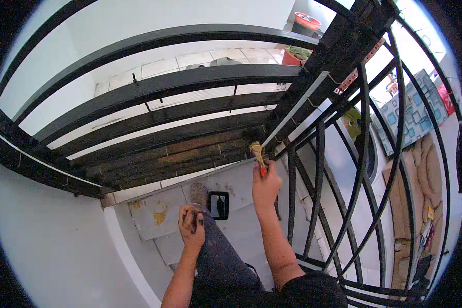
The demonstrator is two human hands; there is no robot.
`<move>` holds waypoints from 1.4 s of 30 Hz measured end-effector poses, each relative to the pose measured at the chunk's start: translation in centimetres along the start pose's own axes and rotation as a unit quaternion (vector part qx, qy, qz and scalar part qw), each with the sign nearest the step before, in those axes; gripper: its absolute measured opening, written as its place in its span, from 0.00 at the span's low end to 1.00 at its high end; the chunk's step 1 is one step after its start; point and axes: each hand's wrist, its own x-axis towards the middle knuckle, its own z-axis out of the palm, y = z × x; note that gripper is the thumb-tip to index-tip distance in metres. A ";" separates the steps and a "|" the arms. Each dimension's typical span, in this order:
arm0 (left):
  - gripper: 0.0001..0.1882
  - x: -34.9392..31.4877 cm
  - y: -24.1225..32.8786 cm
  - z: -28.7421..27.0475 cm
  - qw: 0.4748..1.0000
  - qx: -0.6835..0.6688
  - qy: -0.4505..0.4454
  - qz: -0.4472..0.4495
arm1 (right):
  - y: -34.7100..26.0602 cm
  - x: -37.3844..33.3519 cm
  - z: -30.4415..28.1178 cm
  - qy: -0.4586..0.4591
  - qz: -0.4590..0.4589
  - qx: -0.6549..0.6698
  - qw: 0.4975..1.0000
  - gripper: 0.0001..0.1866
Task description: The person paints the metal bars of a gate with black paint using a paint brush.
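One paintbrush (258,156), orange handle, pale bristles: clenched in my right hand (266,186), fist wrapped round the handle, bristles pointing up and away from me. The bristle tip sits at the corner where the black railing (190,82) meets its upright bars.

One left hand (191,226), mine: fingers curled inward and resting on my knee, dark smears on the fingers; whether anything lies inside the curl I cannot tell.

One knee, grey trouser leg (220,256), raised below the railing.

One small dark tray (218,205), just beside the left hand, between it and the railing, sitting on a pale, stained ledge (159,210).

Railing: about five horizontal bars overhead, black toward the far side, brown and rust-coloured nearest the brush. Several curved vertical bars (318,169) run down to the right of the brush.

Two red pots (307,21), beyond the railing's far end.
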 end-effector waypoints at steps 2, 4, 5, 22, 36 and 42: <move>0.06 0.3 -0.3 -0.5 0.974 0.194 -0.056 0.107 | -0.5 -0.2 0.2 -0.036 -0.010 0.011 0.999 0.11; 0.05 0.8 -0.4 -0.4 0.972 0.194 -0.054 0.119 | -0.6 -1.2 0.5 -0.076 -0.048 -0.001 0.996 0.11; 0.04 1.0 -0.4 -0.5 0.970 0.195 -0.053 0.133 | -0.7 -1.6 0.7 -0.115 -0.087 -0.009 0.989 0.11; 0.03 0.9 -2.2 -0.6 0.990 0.101 -0.032 0.091 | -2.4 2.7 -0.2 -0.025 0.042 -0.044 0.998 0.14; 0.06 0.7 -1.1 -1.2 0.987 0.116 -0.027 0.110 | -1.9 3.2 -0.5 -0.092 -0.052 -0.066 0.992 0.16; 0.03 0.3 -0.6 -0.8 0.999 0.034 -0.017 0.032 | -1.7 4.0 -1.0 -0.076 -0.042 -0.049 0.995 0.15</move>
